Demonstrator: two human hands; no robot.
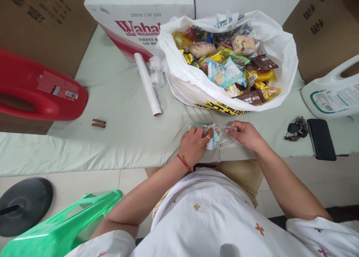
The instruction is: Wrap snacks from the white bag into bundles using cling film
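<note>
My left hand (195,143) rests near the table's front edge, with its fingers curled over small blue and green snack packets (211,141). How many packets lie under it is hidden. A crumpled clear plastic bag (223,138) reaches from the packets to my right hand (246,134). That hand pinches the bag's right end between thumb and fingers. Whether the packets are inside the bag or under it, I cannot tell. Just beyond my hands stands a big white plastic bag (185,83), wide open and full of mixed wrapped snacks (224,68).
On the cloth-covered table (120,137) lie a white roll (148,85), crumpled clear plastic (157,72), two brown strips (98,123), keys (297,129) and a phone (321,139). Red (42,86) and white (333,90) jugs flank them. A green stool (61,223) stands below left.
</note>
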